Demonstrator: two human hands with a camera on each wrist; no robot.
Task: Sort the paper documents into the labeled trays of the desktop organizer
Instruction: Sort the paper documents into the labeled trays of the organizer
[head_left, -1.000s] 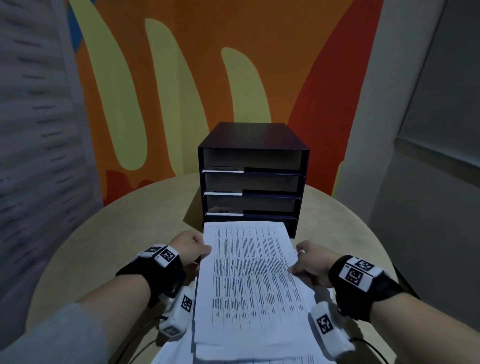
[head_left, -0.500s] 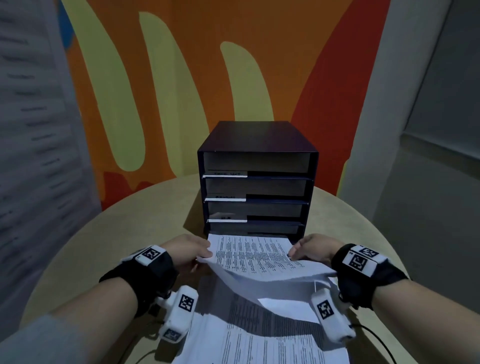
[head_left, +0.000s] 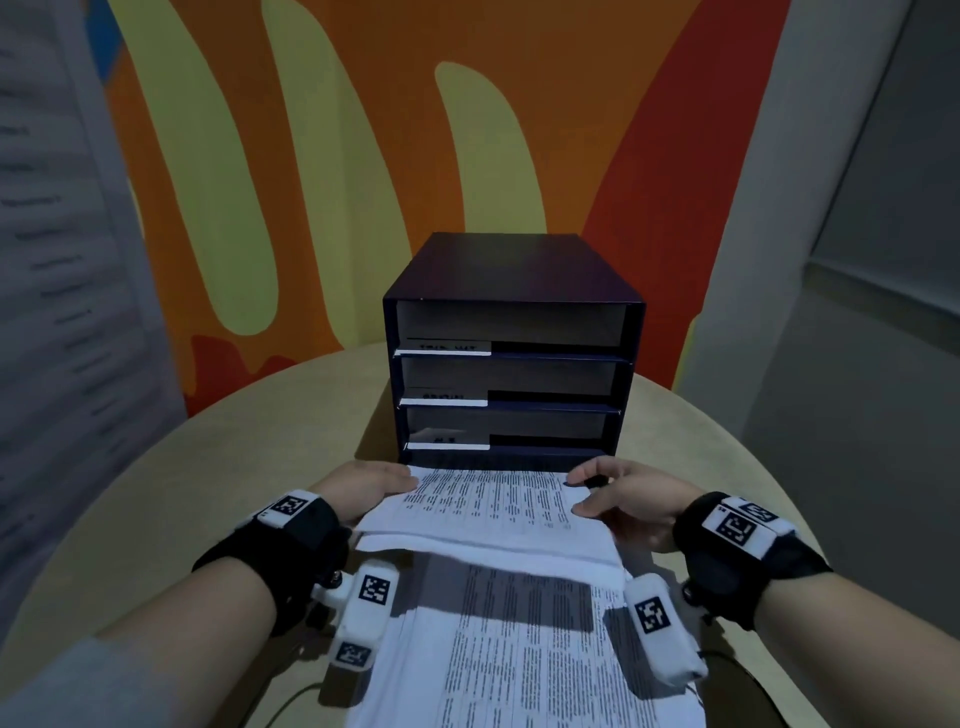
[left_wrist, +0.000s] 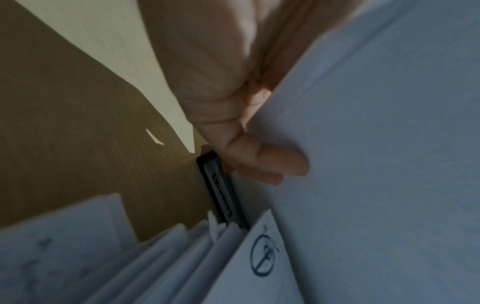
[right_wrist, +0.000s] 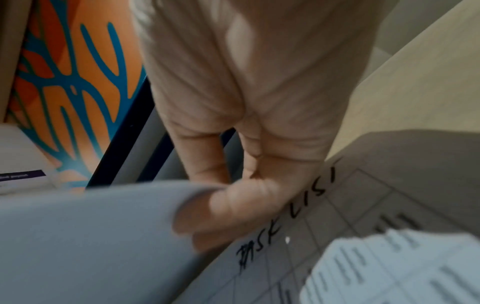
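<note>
Paper sheet (head_left: 488, 506) now hangs lifted off the stack (head_left: 524, 649), its far edge at the organizer's (head_left: 511, 364) lowest slot, 12 o'clock on the worktop (head_left: 208, 467); a second ago it lay flat. My left hand (head_left: 363, 491) pinches its 9 o'clock edge, fingers (left_wrist: 270, 162) curled beneath. My right hand (head_left: 628, 501) pinches the 3 o'clock edge. Judgement: insertion into the bottom tray is next.

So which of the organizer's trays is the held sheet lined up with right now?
The bottom tray, the lowest slot, just above the table. The sheet, held by the left hand and right hand, has its far edge at that opening; the three labeled trays sit higher.
</note>
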